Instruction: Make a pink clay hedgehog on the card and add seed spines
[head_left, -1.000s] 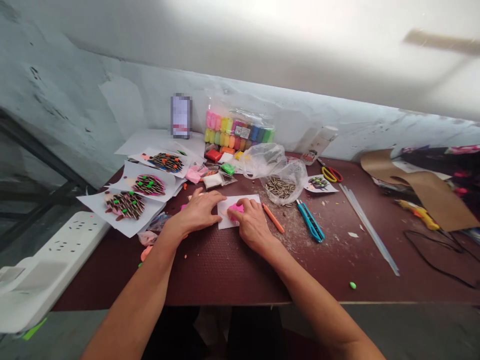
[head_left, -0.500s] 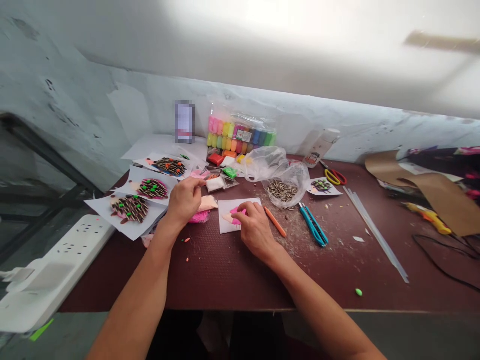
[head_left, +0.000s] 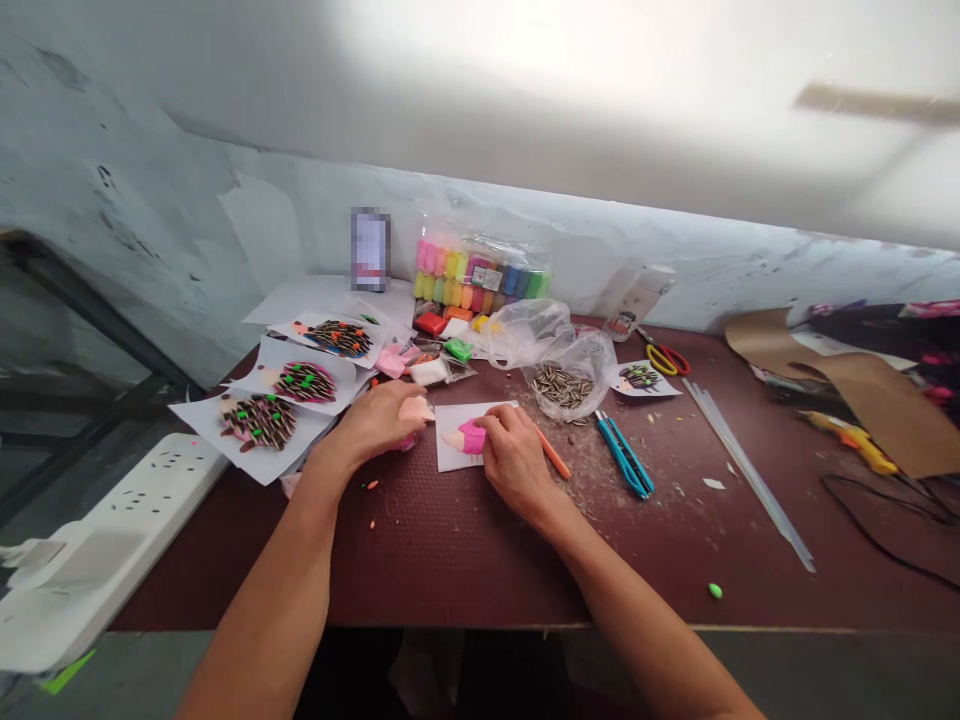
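A white card (head_left: pixel 450 462) lies on the table, bearing a flat shape of pink clay (head_left: pixel 472 437) with a pale pointed end on its left. My right hand (head_left: pixel 516 455) rests over the card's right side, its bent fingers and thumb closed at the pink clay's edge. My left hand (head_left: pixel 375 418) reaches over a packet of peach clay (head_left: pixel 415 409), thumb and fingers apart around its near side. Part of that packet is hidden by the hand. An orange stick-like tool (head_left: pixel 555 455) lies just right of my right hand.
Finished cards with spiky hedgehog shapes (head_left: pixel 259 420) lie at left, by a white power strip (head_left: pixel 161 485). Behind are bagged coloured clays (head_left: pixel 480 275) and a bag of striped seeds (head_left: pixel 562 388). A teal cutter (head_left: pixel 626 455), scissors (head_left: pixel 667 360) and glue sticks (head_left: pixel 750 475) lie right.
My left hand has come down from near the white clay packet to the peach one, its fingers spreading from a pinch. My right hand's fingers have drawn back slightly, showing more pink clay.
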